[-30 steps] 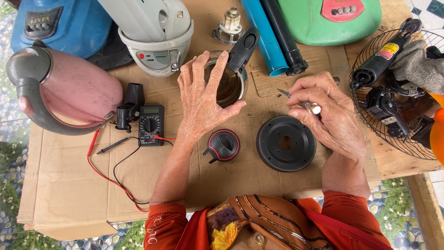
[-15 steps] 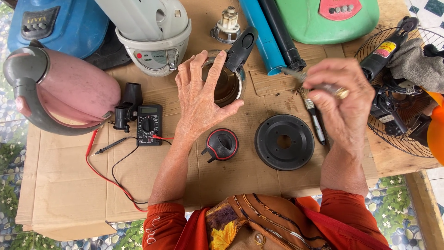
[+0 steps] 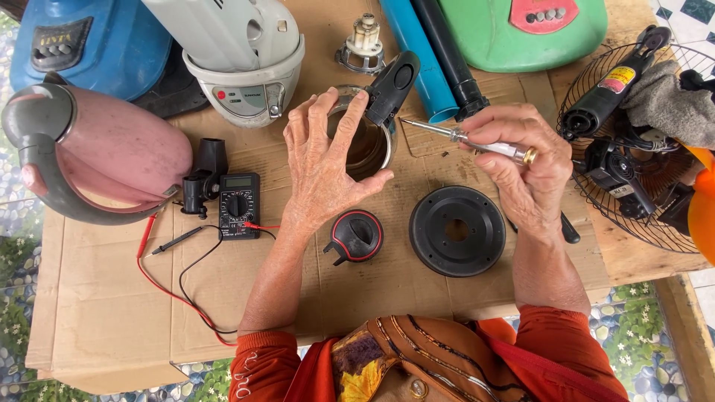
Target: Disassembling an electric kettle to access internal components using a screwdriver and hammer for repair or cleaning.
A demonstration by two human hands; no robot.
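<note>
The right hand [image 3: 525, 160] holds one screwdriver [image 3: 465, 138] — the fingers are closed around its clear handle, and the thin metal shaft points to the left, toward the steel kettle body [image 3: 370, 141]. The tip is near the kettle's black handle [image 3: 391, 85] but I cannot tell if it touches it. The left hand [image 3: 324, 160] lies over the open mouth of this kettle body with all five fingers spread wide; the fingertips rest on the rim and the thumb presses the side wall, so the hand steadies it and does not close around it.

Just below the left hand lies one small round lid [image 3: 356, 236], black with a red ring. To the right of it, under the right wrist, lies one black round base plate [image 3: 456, 231]. To the left of the left forearm there is one multimeter [image 3: 238, 205] with two leads, one red and one black, which run over the cardboard sheet [image 3: 97, 305] that covers the table.

Further away stand two other kettles — one pink [image 3: 97, 156] at the left and one white [image 3: 242, 56] behind it. Two tubes, one blue [image 3: 417, 56] and one black [image 3: 450, 56], lie behind the steel kettle. At the right edge there is one wire fan guard [image 3: 633, 216] with tools inside.
</note>
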